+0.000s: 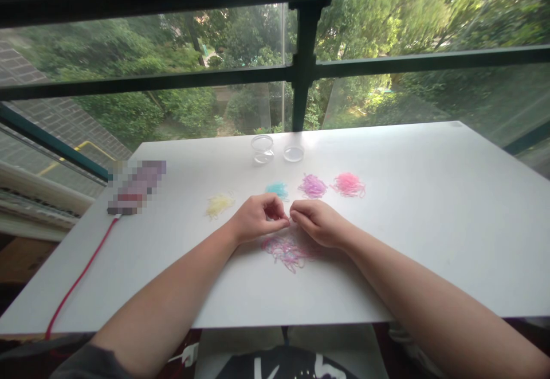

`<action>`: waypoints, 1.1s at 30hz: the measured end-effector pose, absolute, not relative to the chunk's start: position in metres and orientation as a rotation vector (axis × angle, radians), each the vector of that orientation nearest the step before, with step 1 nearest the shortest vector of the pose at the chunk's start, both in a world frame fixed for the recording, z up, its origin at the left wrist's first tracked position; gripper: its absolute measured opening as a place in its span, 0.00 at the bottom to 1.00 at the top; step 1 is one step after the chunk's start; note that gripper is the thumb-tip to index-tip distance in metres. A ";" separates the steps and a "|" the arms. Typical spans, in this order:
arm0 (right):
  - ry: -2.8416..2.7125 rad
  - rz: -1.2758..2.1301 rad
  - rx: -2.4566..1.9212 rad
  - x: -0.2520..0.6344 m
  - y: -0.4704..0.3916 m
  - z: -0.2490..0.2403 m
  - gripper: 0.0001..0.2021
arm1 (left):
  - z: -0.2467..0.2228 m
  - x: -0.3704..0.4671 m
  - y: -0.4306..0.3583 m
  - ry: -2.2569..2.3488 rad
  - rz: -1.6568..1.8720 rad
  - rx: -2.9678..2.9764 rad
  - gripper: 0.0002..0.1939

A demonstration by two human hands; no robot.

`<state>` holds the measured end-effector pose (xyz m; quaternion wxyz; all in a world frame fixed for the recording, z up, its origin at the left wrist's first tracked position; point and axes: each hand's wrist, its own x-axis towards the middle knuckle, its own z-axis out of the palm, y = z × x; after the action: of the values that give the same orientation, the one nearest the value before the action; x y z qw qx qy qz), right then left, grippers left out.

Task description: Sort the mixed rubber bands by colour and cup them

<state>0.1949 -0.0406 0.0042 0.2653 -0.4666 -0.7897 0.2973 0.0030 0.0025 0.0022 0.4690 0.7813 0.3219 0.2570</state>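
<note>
My left hand (262, 218) is closed, thumb and forefinger pinched at the tips on what looks like a small pinkish rubber band, mostly hidden. Almost touching it, my right hand (320, 222) is closed too, its fingers curled against the thumb; what they hold is too small to make out. Just below both hands lies a loose pile of mixed pink, purple and bluish rubber bands (287, 253). Beyond the hands are heaps sorted by colour: blue rubber bands (277, 190), purple rubber bands (313, 186) and pink rubber bands (349, 184). Yellow rubber bands (219, 204) lie left of my left hand.
Clear round containers (294, 153) stand at the back of the white table (429, 224), by the window. At the left edge lies a pixelated, phone-like object (137, 187) with a red cable (81, 276) running off the front edge.
</note>
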 end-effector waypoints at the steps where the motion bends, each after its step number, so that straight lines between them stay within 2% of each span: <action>1: -2.123 0.805 -1.268 0.195 -0.041 0.004 0.09 | 0.002 0.003 0.003 0.789 0.627 1.914 0.10; 21: -1.837 0.949 -1.180 0.203 -0.040 0.003 0.04 | 0.008 -0.001 0.000 0.817 0.670 1.921 0.14; 24: -1.930 1.025 -1.109 0.201 -0.042 0.002 0.08 | 0.008 0.000 0.000 0.807 0.672 1.923 0.15; 28: -2.005 0.942 -1.072 0.196 -0.044 0.003 0.03 | 0.008 0.002 -0.001 0.794 0.663 1.909 0.17; 33: -1.999 0.916 -1.101 0.197 -0.044 0.007 0.03 | 0.011 0.002 -0.002 0.780 0.643 1.876 0.16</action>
<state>0.1968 -0.0444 0.0074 0.3347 -0.4220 -0.7659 0.3511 0.0020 -0.0020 0.0109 0.4841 0.7703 0.3202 0.2640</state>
